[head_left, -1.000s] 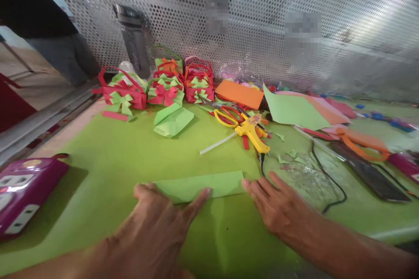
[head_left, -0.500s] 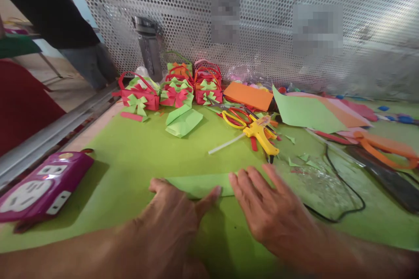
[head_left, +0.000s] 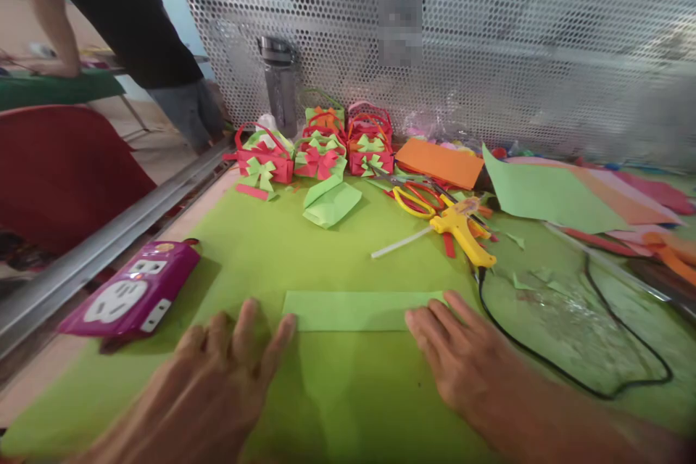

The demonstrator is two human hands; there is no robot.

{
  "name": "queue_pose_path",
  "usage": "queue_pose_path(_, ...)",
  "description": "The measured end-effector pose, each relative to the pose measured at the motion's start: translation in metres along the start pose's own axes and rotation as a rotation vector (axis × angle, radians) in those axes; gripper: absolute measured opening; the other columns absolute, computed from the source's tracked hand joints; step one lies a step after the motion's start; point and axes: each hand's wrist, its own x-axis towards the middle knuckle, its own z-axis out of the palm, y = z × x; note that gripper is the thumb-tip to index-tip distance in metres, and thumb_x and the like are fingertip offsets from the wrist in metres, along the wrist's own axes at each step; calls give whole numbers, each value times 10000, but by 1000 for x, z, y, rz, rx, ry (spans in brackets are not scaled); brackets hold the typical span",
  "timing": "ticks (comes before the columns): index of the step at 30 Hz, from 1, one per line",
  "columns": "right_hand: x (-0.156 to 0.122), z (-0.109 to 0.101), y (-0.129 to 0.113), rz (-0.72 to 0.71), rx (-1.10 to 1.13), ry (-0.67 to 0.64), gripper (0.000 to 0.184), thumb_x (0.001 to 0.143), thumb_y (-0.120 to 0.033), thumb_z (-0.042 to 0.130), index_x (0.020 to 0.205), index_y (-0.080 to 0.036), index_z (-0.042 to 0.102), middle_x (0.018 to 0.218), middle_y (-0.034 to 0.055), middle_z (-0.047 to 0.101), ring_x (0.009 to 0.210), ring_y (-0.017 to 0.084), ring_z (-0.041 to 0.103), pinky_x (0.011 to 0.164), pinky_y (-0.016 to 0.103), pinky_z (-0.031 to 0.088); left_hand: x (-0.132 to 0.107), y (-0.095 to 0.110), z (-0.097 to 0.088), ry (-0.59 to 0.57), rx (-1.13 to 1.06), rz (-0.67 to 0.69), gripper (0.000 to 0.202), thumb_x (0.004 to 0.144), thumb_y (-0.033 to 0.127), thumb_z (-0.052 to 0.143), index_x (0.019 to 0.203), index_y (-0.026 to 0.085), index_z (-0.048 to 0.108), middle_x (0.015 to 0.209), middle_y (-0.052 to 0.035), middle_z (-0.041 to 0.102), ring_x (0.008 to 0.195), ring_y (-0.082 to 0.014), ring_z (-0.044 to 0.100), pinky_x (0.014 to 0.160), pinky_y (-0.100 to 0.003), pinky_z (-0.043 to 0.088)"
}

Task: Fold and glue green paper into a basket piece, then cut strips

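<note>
A folded strip of light green paper [head_left: 351,312] lies flat and lengthwise on the green tabletop in front of me. My left hand [head_left: 222,370] is open, its fingers spread on the table, and the thumb tip touches the strip's left end. Over the strip's right end rest the stretched fingers of my right hand [head_left: 462,355], which press it down and hide its corner. Beyond the strip, a yellow hot glue gun [head_left: 462,232] lies with a white glue stick [head_left: 401,243] poking out of its back. A folded green paper piece [head_left: 331,203] sits farther off.
Several small red and green paper baskets [head_left: 266,163] with bows stand at the back, near a grey bottle [head_left: 280,83]. Left is a purple power strip [head_left: 133,290]. Scissors [head_left: 413,201], coloured sheets [head_left: 554,192] and a black cable [head_left: 565,377] lie right. A person [head_left: 135,22] leans beyond a red chair [head_left: 70,174].
My left hand has slid left off the strip's middle to its left end, baring most of the strip. The right hand's fingers have drawn closer together at the right end. The view has swung left.
</note>
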Motion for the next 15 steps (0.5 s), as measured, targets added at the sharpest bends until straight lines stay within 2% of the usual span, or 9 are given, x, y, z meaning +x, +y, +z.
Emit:
queue_pose_path(3, 2, -3, 0, -18, -45, -18, 178, 560, -90, 540, 686, -131, 659, 729, 101, 602, 734, 246, 495, 707, 404, 346, -10, -16, -3, -17, 95, 26, 976, 580, 790, 515, 1320, 156, 469, 1323, -220, 467, 1121, -439, 466, 901, -578, 351)
queue_pose_path(5, 3, -5, 0, -30, -67, -29, 190, 557, -86, 547, 700, -122, 667, 737, 104, 608, 725, 244, 500, 671, 390, 355, -10, -21, -9, -11, 161, -22, 880, 632, 762, 511, 1234, 122, 560, 1241, -207, 546, 1081, -432, 504, 871, -572, 387)
queue_pose_path(7, 3, -4, -2, -38, -76, -33, 179, 563, -72, 546, 694, -117, 661, 741, 103, 608, 717, 239, 506, 672, 389, 365, -2, -18, -15, 50, 196, -51, 780, 694, 721, 499, 1106, 75, 644, 1128, -217, 613, 1071, -437, 516, 881, -575, 384)
queue_pose_path(8, 2, -2, -3, -34, -76, -37, 176, 575, -65, 544, 701, -118, 656, 745, 99, 606, 719, 236, 509, 680, 390, 371, 4, -13, -17, 128, 183, -42, 795, 704, 725, 480, 1142, 76, 620, 1179, -226, 586, 1119, -443, 485, 900, -589, 368)
queue_pose_path(9, 2, -1, -5, -25, -71, -45, 174, 595, -60, 542, 718, -122, 649, 753, 93, 605, 727, 233, 513, 689, 388, 376, 12, -6, -19, 198, 143, 26, 781, 732, 710, 460, 1217, 107, 564, 1247, -203, 551, 1165, -422, 457, 908, -576, 375)
queue_pose_path(11, 1, 3, -8, 11, -50, -73, 162, 649, -59, 537, 760, -135, 627, 780, 83, 599, 755, 228, 521, 700, 381, 385, 29, 12, -22, 278, 32, 300, 810, 754, 718, 406, 1273, 103, 501, 1274, -183, 540, 1183, -372, 467, 893, -498, 432)
queue_pose_path(12, 2, 3, -9, 34, -34, -96, 159, 676, -57, 533, 783, -140, 615, 800, 80, 597, 770, 225, 526, 702, 375, 389, 38, 21, -23, 259, -9, 385, 842, 750, 733, 383, 1272, 82, 496, 1273, -190, 539, 1189, -358, 469, 906, -480, 435)
queue_pose_path(15, 8, -4, -2, 106, 68, -187, 189, 719, -26, 518, 846, -146, 592, 834, 71, 598, 769, 200, 544, 689, 345, 400, 60, 41, -25, 124, -88, 429, 849, 761, 727, 358, 1263, 57, 497, 1315, -214, 488, 1221, -357, 440, 938, -489, 419)
